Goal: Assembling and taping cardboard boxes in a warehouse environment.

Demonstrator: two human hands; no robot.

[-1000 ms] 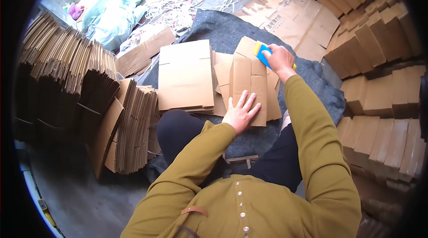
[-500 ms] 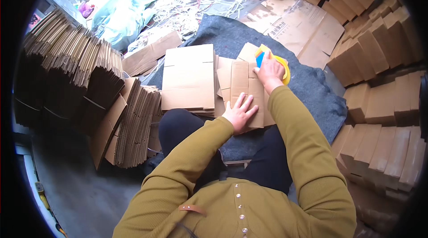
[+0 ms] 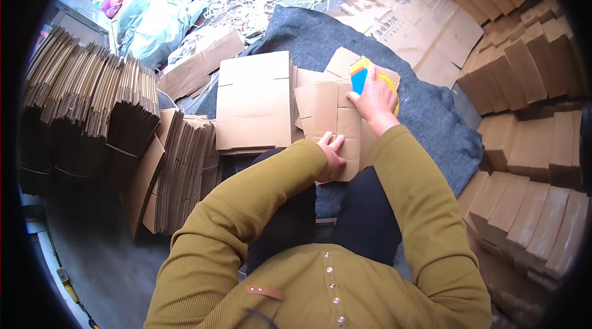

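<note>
We see the left hand (image 3: pixel 333 164) drawn back to the near edge of the folded carton (image 3: pixel 324 107), toward the near edge of the blanket (image 3: pixel 431 128) — apparently leaving the carton's face freer for taping — while the right hand (image 3: pixel 377 99) grips the tape dispenser (image 3: pixel 359 82). We cannot tell whether the left, its palm hidden, pinches.

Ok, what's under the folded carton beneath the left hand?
More flat cardboard pieces show past the far, left and right edges of the folded carton, with grey cloth beyond them on the right. Whatever lies beneath its middle is covered; the number of pieces can't be told.
</note>
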